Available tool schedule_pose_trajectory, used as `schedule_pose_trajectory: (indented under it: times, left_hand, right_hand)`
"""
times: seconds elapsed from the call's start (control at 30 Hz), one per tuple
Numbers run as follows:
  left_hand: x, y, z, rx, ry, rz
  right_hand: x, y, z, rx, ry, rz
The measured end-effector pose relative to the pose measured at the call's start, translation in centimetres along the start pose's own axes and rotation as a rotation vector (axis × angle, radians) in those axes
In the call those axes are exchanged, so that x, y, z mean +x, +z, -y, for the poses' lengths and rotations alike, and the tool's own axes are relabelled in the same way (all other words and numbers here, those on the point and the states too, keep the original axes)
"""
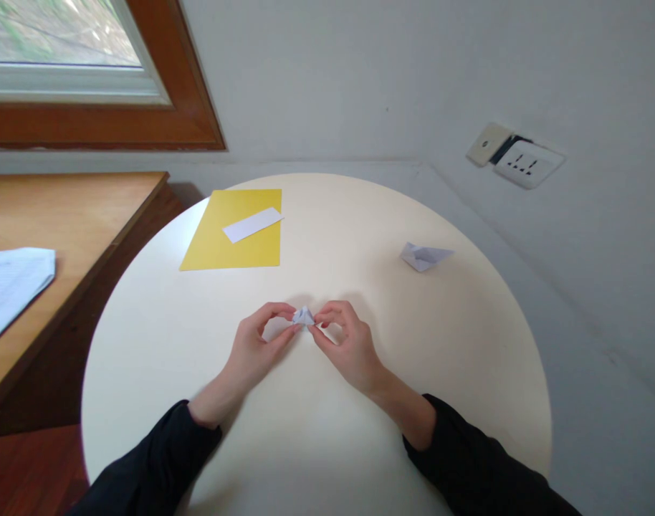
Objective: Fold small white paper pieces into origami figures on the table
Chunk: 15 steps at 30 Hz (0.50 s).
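Note:
A small folded piece of white paper [304,316] sits just above the round cream table [467,344], pinched from both sides. My left hand [255,347] grips its left edge with thumb and forefinger. My right hand [346,344] grips its right edge the same way. Both wrists rest low over the tabletop, with dark sleeves reaching toward the near edge.
A folded white paper boat [425,256] lies to the far right. A yellow sheet [235,229] with a white paper strip [252,224] on it lies at the far left. A wooden desk [64,215] with white papers [10,283] stands left. A wall socket [526,163] is at the right.

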State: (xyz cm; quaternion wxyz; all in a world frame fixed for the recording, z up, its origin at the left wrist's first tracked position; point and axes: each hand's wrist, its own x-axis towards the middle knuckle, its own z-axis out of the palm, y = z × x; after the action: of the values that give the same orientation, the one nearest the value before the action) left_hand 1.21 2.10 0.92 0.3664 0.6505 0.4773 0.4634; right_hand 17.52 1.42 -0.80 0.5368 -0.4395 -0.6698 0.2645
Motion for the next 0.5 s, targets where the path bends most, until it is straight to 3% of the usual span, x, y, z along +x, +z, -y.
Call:
schedule_pose_trajectory:
  times: [0.23, 0.5]
  left_hand:
    - [-0.17, -0.08, 0.58, 0.059, 0.073, 0.045]
    - [-0.26, 0.01, 0.33, 0.153, 0.209, 0.043]
  right_hand:
    - [0.2, -0.04, 0.06, 0.028, 0.009, 0.054]
    - [0.48, -0.23, 0.08, 0.024, -0.104, 0.072]
